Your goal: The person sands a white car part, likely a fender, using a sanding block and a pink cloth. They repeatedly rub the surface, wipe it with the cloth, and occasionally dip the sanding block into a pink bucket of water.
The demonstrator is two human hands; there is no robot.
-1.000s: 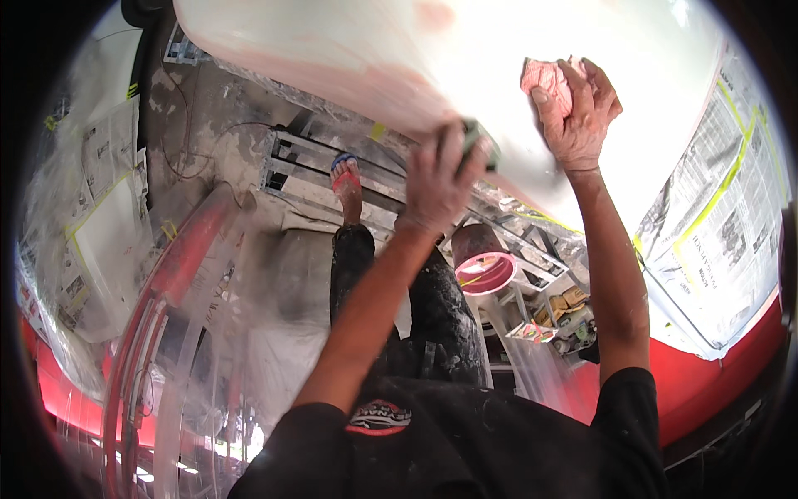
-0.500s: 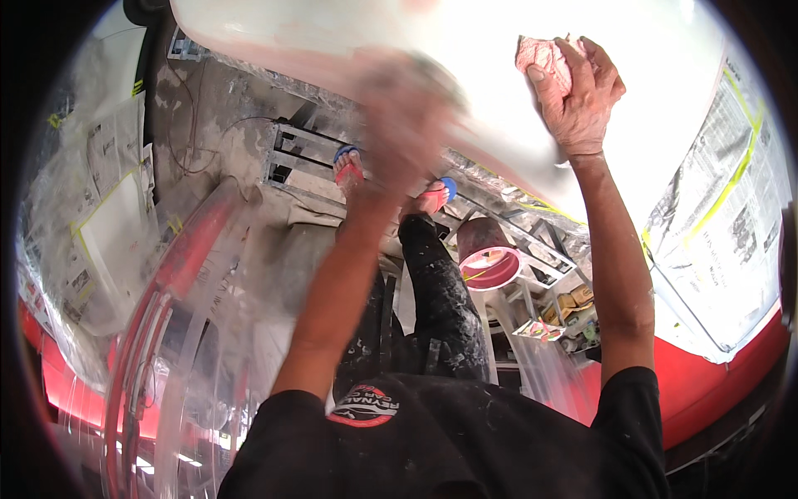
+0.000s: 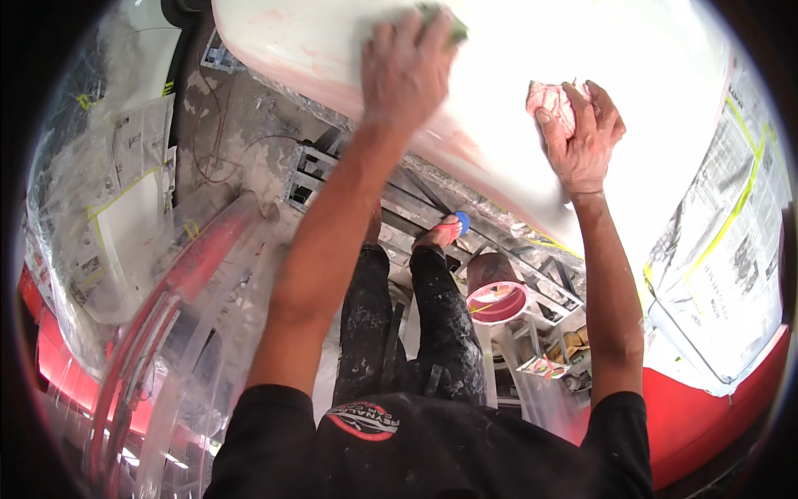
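Observation:
A large white car body panel (image 3: 499, 50) with pinkish smears along its near edge fills the top of the view. On its left part lies my left hand (image 3: 407, 75), slightly blurred, closed over a green sanding pad (image 3: 451, 25) whose far edge shows past the fingertips. Farther right, my right hand (image 3: 584, 145) rests on the same panel. Its fingers grip a crumpled pink-and-white cloth (image 3: 549, 101). Most of the green pad is hidden under my left fingers.
A dark red bucket (image 3: 497, 287) stands below the panel, beside a metal frame step (image 3: 399, 195) under my feet. Newspaper masking with yellow tape (image 3: 731, 208) covers the right side. Plastic-wrapped red bodywork (image 3: 199, 258) and more masked panels (image 3: 133, 200) stand at the left.
My left hand has moved farther up the panel, and its fast blur has lessened. My right hand keeps its cloth and sits slightly lower in view. The whole view has shifted a little.

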